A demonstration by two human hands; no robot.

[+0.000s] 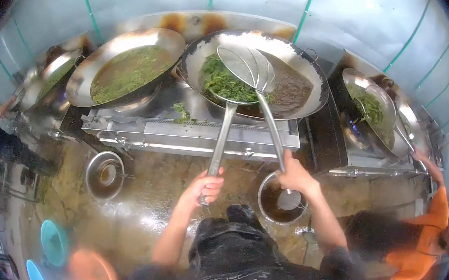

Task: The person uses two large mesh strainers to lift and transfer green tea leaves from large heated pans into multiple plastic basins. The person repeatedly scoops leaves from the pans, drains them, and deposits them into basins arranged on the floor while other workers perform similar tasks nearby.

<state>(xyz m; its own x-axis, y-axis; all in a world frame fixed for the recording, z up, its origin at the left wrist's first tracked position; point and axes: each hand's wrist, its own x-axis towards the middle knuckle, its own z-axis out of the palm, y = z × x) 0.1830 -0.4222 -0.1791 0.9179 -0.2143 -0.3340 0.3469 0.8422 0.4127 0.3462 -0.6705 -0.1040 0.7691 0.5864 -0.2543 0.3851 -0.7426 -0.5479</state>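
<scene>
Greens (219,79) in the left part of the central wok (193,65), beside brown liquid (293,87); left hand (203,187) with fingers curled round the handle of a long scoop (223,140), right hand (294,175) closed round the handle of a mesh strainer (237,62); neither spread; both grips near the handle ends, probably for keeping skin away from heat; strainer head slanted above the scoop and leaves, overlapping in view, contact impossible to tell; central wok seated at the stove surface (181,134), presumably for heating; metal buckets (93,173) on the floor before the stove, perhaps for easy reach.

Counts: hands of the wearer, two; tools held, two; large woks, at least four, right edge too blurred for certainty; metal buckets, two; plastic tubs (54,242) at lower left, three; co-workers (427,232), two, one per side; leaf scraps (182,112) on the surface, uncountable.
</scene>
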